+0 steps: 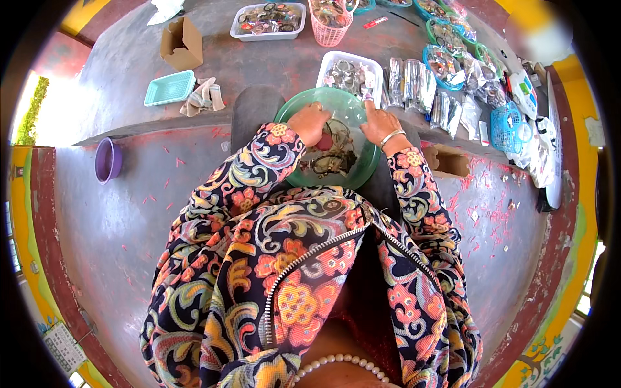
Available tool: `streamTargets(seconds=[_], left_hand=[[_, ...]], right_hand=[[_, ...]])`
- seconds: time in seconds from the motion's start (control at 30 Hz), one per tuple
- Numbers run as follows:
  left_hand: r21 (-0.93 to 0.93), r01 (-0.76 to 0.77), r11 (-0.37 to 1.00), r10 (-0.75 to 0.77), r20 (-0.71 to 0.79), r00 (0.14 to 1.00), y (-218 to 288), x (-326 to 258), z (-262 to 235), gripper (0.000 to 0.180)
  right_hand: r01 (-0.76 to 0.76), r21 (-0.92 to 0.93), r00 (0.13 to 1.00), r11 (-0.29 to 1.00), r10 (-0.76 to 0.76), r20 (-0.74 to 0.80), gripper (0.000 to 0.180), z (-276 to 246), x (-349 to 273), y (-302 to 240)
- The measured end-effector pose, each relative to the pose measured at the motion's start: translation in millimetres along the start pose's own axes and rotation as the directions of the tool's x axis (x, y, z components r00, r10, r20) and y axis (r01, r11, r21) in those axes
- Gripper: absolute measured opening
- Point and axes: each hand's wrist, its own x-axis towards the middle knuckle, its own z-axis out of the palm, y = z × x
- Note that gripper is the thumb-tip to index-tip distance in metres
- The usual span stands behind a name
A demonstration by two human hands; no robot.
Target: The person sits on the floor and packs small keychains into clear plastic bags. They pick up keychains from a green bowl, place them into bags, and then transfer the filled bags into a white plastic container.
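Observation:
A green translucent basin (301, 169) sits in front of me, with several bracelets and other small trinkets (333, 161) inside, and a round red piece (323, 141) among them. My left hand (308, 123) is over its left side, fingers curled inward; what they hold, if anything, is hidden. Over the right side is my right hand (383, 125), a bangle round its wrist. Its fingers are bent together near the far rim, by a small pale bit at the fingertips that I cannot make out. Just beyond stands a white tray (378, 72) of bracelets.
On the grey platform are a cardboard box (182, 44), a teal tray (169, 88), a cloth (204, 97), a white bin (268, 36) and a pink basket (328, 32). Plastic-wrapped packs (411, 85) and a blue basket (508, 127) lie right. A purple basin (107, 160) stands left.

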Motion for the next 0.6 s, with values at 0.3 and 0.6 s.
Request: streamTargets(seconds=[0.3, 0.6], left_hand=[[-0.112, 0.062, 0.992, -0.061, 0.011, 0.998, 0.2, -3.1, 3.2, 0.029], [-0.145, -0.074, 0.987, 0.080, 0.038, 0.996, -6.2, -7.3, -0.1, 0.026]], right_hand=[[-0.001, 0.110, 0.997, 0.994, 0.009, -0.080, 0.045, 6.4, -3.9, 1.7], [-0.006, 0.189, 0.990, 0.982, 0.032, -0.136, 0.044, 8.9, -5.9, 3.4]])
